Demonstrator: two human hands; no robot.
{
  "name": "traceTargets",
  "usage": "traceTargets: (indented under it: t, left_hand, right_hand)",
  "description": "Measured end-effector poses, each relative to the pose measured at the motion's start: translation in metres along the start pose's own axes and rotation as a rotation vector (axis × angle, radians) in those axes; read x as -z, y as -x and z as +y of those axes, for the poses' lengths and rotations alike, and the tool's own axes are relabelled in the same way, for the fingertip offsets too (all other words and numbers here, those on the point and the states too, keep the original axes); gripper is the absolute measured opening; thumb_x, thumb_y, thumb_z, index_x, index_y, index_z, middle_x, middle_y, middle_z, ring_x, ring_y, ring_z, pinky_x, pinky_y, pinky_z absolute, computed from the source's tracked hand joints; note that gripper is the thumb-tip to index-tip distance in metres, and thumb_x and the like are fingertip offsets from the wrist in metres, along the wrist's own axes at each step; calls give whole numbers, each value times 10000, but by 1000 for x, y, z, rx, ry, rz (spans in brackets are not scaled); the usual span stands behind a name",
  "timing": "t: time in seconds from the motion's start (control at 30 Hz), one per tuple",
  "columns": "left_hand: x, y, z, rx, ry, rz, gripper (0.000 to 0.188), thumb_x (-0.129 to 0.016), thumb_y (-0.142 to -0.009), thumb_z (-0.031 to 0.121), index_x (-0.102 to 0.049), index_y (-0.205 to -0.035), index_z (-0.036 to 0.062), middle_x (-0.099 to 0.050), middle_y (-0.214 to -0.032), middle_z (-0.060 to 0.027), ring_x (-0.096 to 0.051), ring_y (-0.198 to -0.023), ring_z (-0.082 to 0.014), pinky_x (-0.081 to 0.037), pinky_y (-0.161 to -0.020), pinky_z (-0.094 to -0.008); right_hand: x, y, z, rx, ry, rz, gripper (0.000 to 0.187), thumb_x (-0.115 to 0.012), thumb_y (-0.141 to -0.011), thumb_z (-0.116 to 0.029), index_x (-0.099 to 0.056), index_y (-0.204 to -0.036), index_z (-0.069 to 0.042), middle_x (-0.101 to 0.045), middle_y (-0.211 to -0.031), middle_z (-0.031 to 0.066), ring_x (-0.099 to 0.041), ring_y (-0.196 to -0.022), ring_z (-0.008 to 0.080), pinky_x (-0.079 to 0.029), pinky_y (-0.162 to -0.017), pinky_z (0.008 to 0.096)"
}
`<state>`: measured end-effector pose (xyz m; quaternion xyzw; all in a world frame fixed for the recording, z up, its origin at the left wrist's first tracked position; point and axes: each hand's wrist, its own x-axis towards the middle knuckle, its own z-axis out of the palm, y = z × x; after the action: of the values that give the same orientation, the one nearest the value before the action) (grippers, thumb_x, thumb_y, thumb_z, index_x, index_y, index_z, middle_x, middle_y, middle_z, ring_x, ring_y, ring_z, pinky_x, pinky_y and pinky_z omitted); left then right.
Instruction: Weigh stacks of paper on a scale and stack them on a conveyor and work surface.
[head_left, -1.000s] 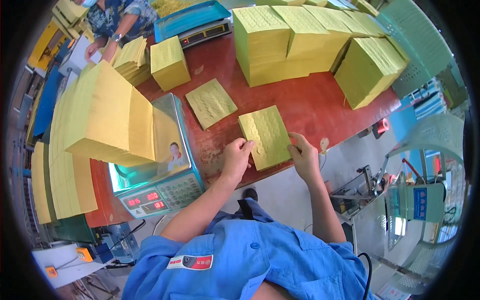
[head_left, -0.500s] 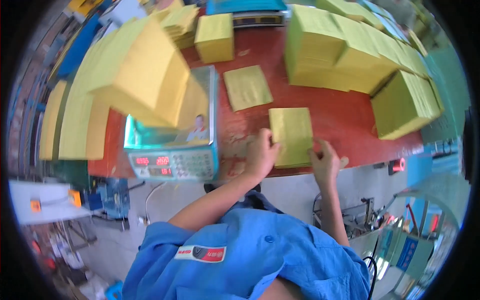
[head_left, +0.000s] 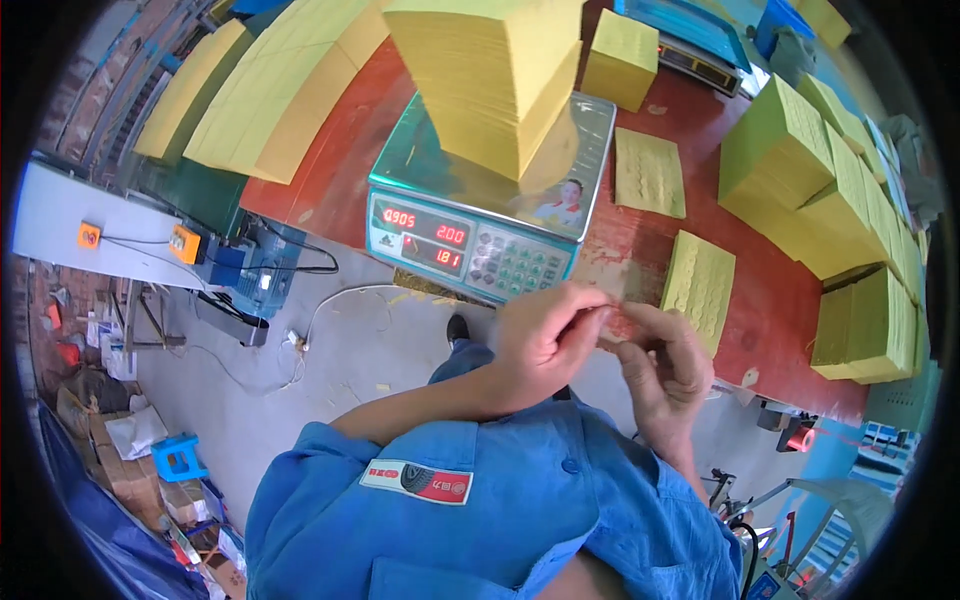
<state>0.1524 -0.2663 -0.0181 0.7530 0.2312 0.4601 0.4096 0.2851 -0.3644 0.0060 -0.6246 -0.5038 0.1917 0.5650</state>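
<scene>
My left hand [head_left: 552,338] and my right hand [head_left: 664,372] meet in front of my chest, near the table's front edge. Fingers of both are pinched together, almost tip to tip. Whatever sits between them, if anything, is too small to make out. Just beyond my right hand lies a low stack of yellow paper [head_left: 704,285] with a patterned top. Farther back is a thin yellow paper pile [head_left: 648,172]. To the left stands a teal weighing scale [head_left: 470,250] with a lit red display, bearing a tall block of yellow paper [head_left: 480,80].
Large stacks of yellow paper [head_left: 785,170] line the right side of the red table [head_left: 330,170]; more yellow stacks [head_left: 285,85] stand at the left. A second scale [head_left: 690,45] is at the back. A white cable [head_left: 300,360] and a blue stool [head_left: 179,457] are on the floor.
Both hands have left the low paper stack, come back toward my body and drawn together. The view has swung left, so the scale now appears nearer the middle.
</scene>
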Motion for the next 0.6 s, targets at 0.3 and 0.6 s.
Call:
traceTargets:
  t: [0.3, 0.6]
  left_hand:
    - [111, -11, -4, -14, 14, 250, 156, -691, -902, -5, -671, -1054, 20, -670, -829, -60, -546, -607, -84, -426, -530, -222]
    - [217, -71, -52, -71, 97, 149, 92, -642, -940, -23, -642, -1032, -20, -630, -861, -41, -501, -670, -38, -398, -552, -196]
  right_hand:
    - [-87, -57, -42, 252, -122, -164, 363, -740, -776, 56, -682, -1124, -28, -572, -745, 41, -545, -620, 123, -446, -570, 258]
    - [-166, -96, -58, 170, -93, 81, 295, -722, -810, 56, -680, -1097, 8, -575, -750, 33, -549, -642, 110, -451, -584, 251]
